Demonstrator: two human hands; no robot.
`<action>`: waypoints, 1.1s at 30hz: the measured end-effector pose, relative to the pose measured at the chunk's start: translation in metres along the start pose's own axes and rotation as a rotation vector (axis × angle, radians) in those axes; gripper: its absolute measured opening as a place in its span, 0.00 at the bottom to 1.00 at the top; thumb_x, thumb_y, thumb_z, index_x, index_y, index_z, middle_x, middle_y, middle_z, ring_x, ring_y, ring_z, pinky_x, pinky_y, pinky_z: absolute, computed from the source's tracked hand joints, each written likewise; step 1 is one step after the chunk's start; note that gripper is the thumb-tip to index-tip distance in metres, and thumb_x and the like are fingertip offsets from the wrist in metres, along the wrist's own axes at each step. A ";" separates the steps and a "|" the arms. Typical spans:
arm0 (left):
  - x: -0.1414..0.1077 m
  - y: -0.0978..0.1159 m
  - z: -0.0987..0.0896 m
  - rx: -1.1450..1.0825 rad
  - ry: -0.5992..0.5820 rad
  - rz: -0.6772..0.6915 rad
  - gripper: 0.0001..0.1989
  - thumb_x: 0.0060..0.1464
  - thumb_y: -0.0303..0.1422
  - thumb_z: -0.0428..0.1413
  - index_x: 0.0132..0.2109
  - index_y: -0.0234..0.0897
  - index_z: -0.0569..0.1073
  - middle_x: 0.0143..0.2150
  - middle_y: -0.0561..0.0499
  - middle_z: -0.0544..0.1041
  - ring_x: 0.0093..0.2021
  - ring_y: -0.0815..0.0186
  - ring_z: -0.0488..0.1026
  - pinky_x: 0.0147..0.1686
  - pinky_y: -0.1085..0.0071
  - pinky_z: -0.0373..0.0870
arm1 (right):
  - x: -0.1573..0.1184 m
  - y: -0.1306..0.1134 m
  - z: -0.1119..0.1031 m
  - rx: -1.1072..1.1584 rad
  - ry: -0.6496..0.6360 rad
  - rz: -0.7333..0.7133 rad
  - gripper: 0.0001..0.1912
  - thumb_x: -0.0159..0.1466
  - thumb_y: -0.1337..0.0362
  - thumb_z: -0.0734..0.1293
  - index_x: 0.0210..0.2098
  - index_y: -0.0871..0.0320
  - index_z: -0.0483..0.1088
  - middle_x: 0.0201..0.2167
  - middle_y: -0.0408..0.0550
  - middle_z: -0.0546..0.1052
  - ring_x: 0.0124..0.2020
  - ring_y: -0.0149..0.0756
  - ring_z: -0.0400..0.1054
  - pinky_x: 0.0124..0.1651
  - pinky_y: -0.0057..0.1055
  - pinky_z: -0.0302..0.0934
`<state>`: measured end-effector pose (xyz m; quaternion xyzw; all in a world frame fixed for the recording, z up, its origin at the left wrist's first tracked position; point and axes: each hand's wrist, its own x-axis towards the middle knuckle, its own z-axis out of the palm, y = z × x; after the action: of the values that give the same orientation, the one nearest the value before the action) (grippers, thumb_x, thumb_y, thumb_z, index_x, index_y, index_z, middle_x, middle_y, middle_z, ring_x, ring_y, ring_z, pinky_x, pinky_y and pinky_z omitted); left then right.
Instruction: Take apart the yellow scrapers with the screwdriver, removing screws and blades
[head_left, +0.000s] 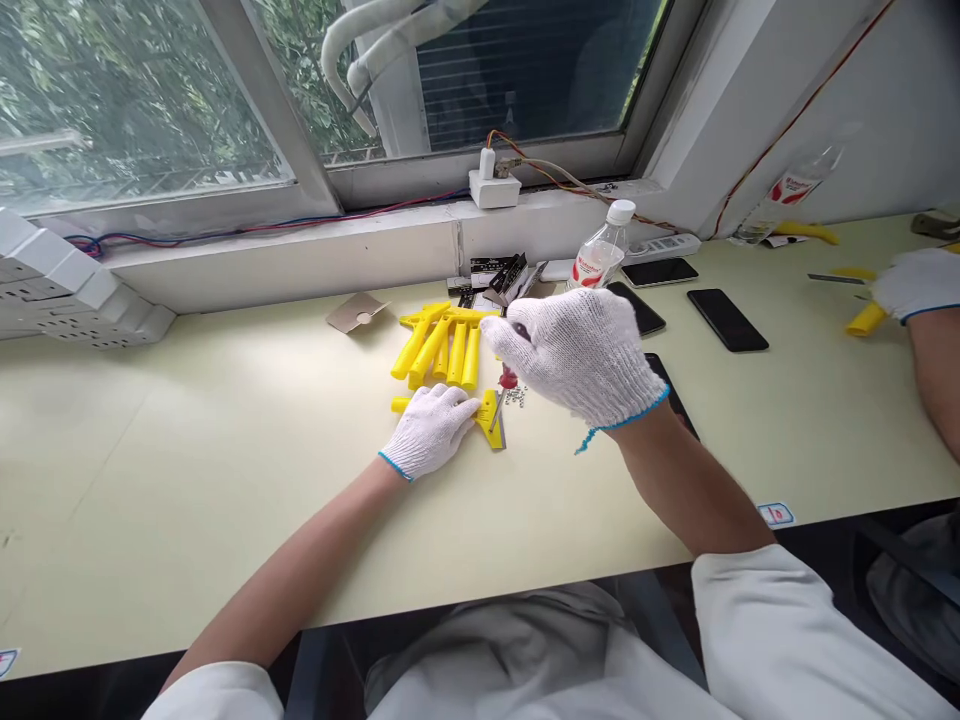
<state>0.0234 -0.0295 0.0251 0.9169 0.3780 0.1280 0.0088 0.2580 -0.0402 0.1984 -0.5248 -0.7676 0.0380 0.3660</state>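
My left hand in a white knit glove presses down on a yellow plastic part, whose ends show on both sides of the glove. The tip of a red-handled screwdriver rests on that part, and the shaft leans up to my right hand, also gloved, whose fingers cover the top of the handle. A heap of yellow plastic handles lies just beyond both hands. Several tiny metal screws are scattered beside the screwdriver.
On the pale table stand a water bottle and black printed boards. Several phones lie to the right. A co-worker's gloved hand works at the far right beside a yellow part. A window runs behind.
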 end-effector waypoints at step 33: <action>-0.004 -0.001 0.005 0.014 0.011 -0.025 0.16 0.78 0.38 0.48 0.63 0.46 0.76 0.54 0.45 0.81 0.50 0.53 0.75 0.48 0.53 0.67 | -0.001 -0.002 -0.017 -0.180 -0.282 -0.223 0.13 0.77 0.58 0.63 0.41 0.57 0.74 0.31 0.51 0.76 0.34 0.41 0.67 0.39 0.36 0.56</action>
<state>0.0207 -0.0314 0.0195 0.9114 0.3904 0.1301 0.0018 0.2668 -0.0479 0.2111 -0.4567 -0.8649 0.0020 0.2084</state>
